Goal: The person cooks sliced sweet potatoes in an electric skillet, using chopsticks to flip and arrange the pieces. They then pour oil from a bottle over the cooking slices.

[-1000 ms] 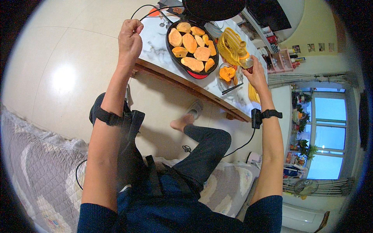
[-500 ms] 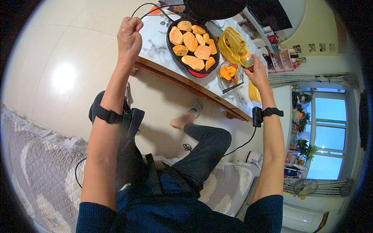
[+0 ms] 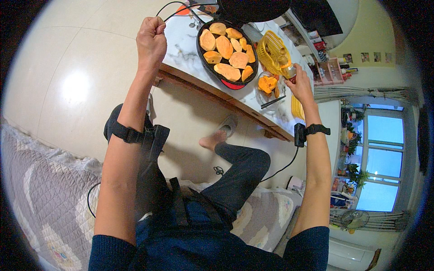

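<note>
My left hand [image 3: 152,41] is a closed fist over the floor, left of the table, with nothing showing in it. My right hand [image 3: 300,84] grips a small clear bottle [image 3: 289,71], tilted beside a yellow plastic basket [image 3: 272,49]. To the left of the basket, a black electric griddle [image 3: 201,58] lies open, its dark lid [image 3: 255,8] raised behind. Orange sweet potato slices [image 3: 224,47] cover its plate. Between griddle and right hand, a clear bowl [image 3: 261,95] holds more orange pieces [image 3: 267,84], with dark chopsticks [image 3: 273,102] next to it.
The marble-patterned table [image 3: 178,47] has a wooden front edge. Black cables [image 3: 174,10] run behind the griddle's left end. Another yellow basket [image 3: 297,108] sits near my right wrist. A pink rack [image 3: 329,72] stands farther right. A quilted cover [image 3: 58,189] lies beside me.
The griddle, table and basket have shifted slightly right in view. My right hand still grips the bottle, and my left fist has barely moved.
</note>
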The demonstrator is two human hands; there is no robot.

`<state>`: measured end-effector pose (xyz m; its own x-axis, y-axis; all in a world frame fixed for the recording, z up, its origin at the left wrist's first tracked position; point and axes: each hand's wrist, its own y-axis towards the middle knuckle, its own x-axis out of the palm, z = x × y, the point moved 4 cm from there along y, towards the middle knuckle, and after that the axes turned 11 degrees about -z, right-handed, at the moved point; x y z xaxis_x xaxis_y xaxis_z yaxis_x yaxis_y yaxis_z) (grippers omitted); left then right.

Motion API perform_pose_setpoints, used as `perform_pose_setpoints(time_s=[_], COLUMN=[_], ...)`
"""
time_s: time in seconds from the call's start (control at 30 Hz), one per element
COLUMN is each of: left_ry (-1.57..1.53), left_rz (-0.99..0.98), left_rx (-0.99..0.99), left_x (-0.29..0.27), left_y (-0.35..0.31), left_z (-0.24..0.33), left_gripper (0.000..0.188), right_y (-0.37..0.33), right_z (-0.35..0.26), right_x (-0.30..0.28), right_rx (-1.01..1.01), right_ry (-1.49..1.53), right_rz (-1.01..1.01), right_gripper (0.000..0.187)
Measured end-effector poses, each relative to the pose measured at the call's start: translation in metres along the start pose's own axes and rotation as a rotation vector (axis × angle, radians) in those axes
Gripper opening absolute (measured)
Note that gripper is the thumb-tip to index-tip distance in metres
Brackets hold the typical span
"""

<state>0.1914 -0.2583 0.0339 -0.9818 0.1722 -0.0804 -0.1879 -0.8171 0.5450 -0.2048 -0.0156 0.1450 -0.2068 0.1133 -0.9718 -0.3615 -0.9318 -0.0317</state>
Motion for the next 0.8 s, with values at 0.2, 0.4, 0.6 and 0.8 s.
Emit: perform_pose_setpoints(time_s=[0.2,0.4,0.6,0.8], left_ry=[-0.048,-0.088,-0.057,-0.026], left_rz=[0.000,-0.021,0.002,0.002], left_rx=[-0.089,-0.108,-0.091,-0.106], left_x=[0.0027,0.0030,0.0023,0.0022], left_y=[-0.0015,-0.0010,-0.0008,-0.0008], left_z=[-0.0007,0.0002,-0.0003,-0.0004], left_gripper=[0.011,0.011,0.011,0.011], right_y=[0.0029,0.0023,0.0037,0.0045], right_z=[0.0024,0.0022,0.0037,0.0032], right_x=[0.0034,0.0019,0.0012,0.0007], right_rx=[0.037,-0.010,-0.033,-0.010], right_ry=[0.019,-0.020,0.009,-0.019], right_rz=[-0.035,0.019,0.020,0.008], right_gripper=[0.073,0.073,0.074,0.075])
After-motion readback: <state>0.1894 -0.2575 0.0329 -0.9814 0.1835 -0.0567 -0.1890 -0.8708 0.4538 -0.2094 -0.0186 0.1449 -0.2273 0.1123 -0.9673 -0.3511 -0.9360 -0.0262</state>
